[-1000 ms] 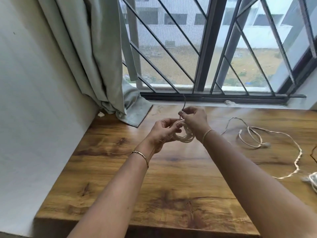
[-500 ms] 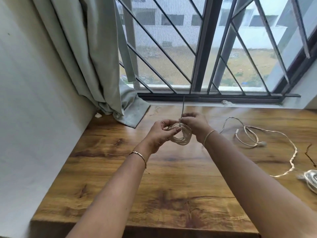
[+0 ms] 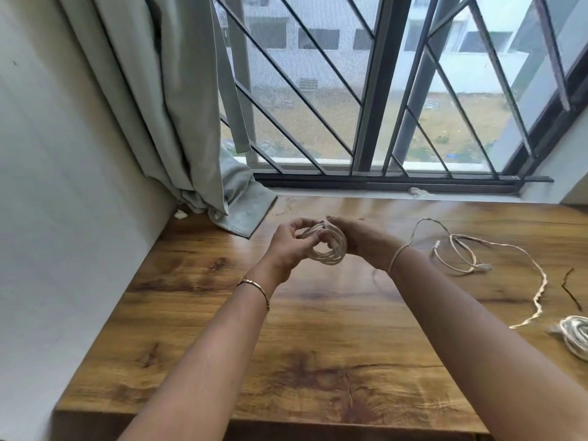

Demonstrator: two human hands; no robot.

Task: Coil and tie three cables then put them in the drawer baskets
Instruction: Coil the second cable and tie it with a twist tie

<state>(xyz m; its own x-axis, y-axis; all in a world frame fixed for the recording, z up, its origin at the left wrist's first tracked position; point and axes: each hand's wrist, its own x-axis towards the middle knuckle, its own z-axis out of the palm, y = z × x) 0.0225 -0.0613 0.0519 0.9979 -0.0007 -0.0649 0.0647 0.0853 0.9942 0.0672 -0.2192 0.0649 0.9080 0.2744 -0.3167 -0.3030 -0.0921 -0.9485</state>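
Now the left hand (image 3: 288, 246) pinches the top of the white cable coil (image 3: 329, 254) and the right hand (image 3: 361, 240) curls round its other side, holding it up above the wooden table (image 3: 318, 345).

I see a wooden tabletop (image 3: 318, 329) with strong dark grain, running back to the window frame. In its far left corner a grey-green curtain hem (image 3: 245, 211) spills onto the wood, and a small white scrap (image 3: 180, 214) lies just beside it. On the right a loose cream cable (image 3: 461, 253) sprawls in open loops, one end trailing toward me. Near it lies a thin dark tie (image 3: 569, 289), and a coiled cable (image 3: 576, 338) sits at the right edge, partly out of my view.
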